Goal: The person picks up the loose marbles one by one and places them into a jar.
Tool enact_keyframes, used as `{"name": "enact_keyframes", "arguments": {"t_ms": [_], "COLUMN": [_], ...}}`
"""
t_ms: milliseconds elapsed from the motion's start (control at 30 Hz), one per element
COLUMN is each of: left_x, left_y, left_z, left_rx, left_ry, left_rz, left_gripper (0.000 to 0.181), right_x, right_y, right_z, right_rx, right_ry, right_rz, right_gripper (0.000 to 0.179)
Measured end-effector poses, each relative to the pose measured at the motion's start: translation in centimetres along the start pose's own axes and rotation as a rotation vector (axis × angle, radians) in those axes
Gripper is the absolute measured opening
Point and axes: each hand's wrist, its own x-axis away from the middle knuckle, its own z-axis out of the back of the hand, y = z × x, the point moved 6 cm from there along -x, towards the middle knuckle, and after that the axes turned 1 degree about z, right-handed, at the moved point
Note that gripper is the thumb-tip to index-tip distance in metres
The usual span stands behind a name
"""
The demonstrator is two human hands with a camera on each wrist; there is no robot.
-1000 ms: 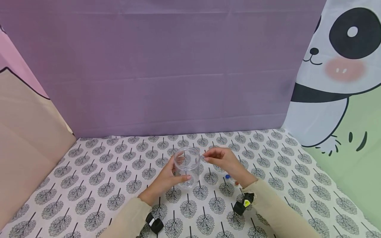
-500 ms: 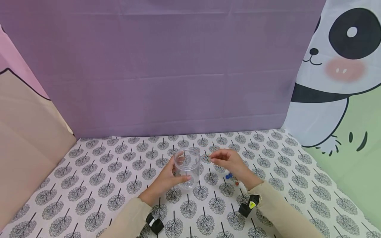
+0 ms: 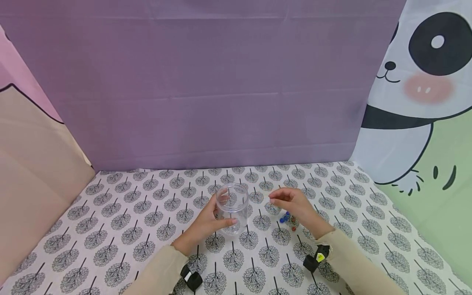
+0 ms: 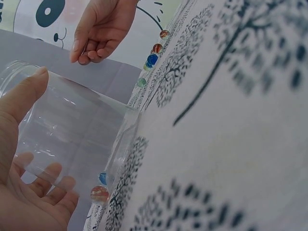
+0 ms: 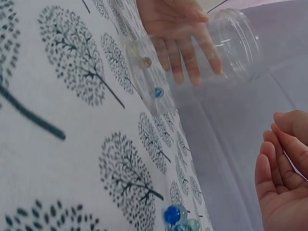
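A clear, lidless plastic jar [image 3: 241, 214] stands upright on the cloth. My left hand [image 3: 207, 223] grips its side, thumb in front and fingers round the back. Through the wall, a blue marble [image 5: 159, 91] and a brownish marble [image 5: 147, 61] show at the jar's bottom. To the right of the jar, my right hand [image 3: 295, 205] hovers over the cloth with loosely curled fingers and thumb near the index finger; nothing is visible between them. Below it lie several loose marbles, among them a blue marble [image 3: 282, 220] and a red marble [image 3: 293, 228].
A white tablecloth [image 3: 147, 254] printed with grey trees covers the table. Behind it hangs a purple curtain [image 3: 221, 90], and a panda-printed cloth [image 3: 391, 151] hangs on the right. In the left wrist view, a red-streaked marble [image 4: 164, 34] ends a row of loose marbles.
My right hand has moved rightward from beside the jar's rim to above the loose marbles, and more of them show now. The left hand and jar have stayed put.
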Motion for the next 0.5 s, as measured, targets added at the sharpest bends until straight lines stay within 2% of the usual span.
{"name": "enact_keyframes", "arguments": {"t_ms": [200,500], "left_x": [0.0,0.1], "left_y": [-0.1,0.2], "left_z": [0.0,0.0], "left_rx": [-0.001,-0.006], "left_ry": [-0.001,-0.003], "left_rz": [0.000,-0.001], "left_gripper": [0.094,0.093], "right_x": [0.2,0.4], "right_y": [0.7,1.6], "right_z": [0.8,1.8], "right_rx": [0.017,0.033], "right_ry": [0.024,0.041], "right_rz": [-0.039,-0.037], "right_gripper": [0.032,0.032]}}
